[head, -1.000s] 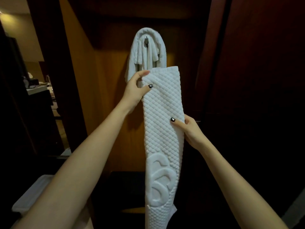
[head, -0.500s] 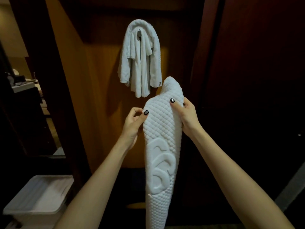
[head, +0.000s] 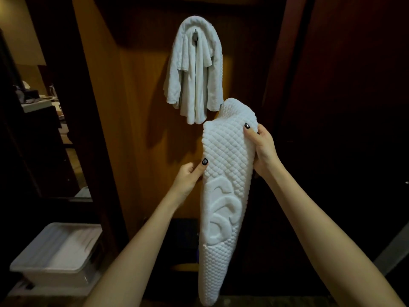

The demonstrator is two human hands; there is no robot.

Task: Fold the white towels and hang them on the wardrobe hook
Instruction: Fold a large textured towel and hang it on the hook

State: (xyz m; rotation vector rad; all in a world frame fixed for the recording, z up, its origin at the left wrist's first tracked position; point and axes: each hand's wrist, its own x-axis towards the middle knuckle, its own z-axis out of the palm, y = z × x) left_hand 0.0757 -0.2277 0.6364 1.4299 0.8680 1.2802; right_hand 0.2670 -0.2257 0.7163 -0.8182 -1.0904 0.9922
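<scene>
Long waffle towel (head: 225,196) hangs vertical, R hand (head: 262,149) gripping its top, L hand (head: 188,176) pinching its left edge; hook (head: 195,36) lies up-left, seemingly farther back.

Dim warm light; deep shadows right; sharp focus; wide-angle bending at edges.

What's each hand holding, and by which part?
The right hand grips the quilted towel near its folded-over top, on the right edge. The left hand pinches its left edge, lower down.
</scene>
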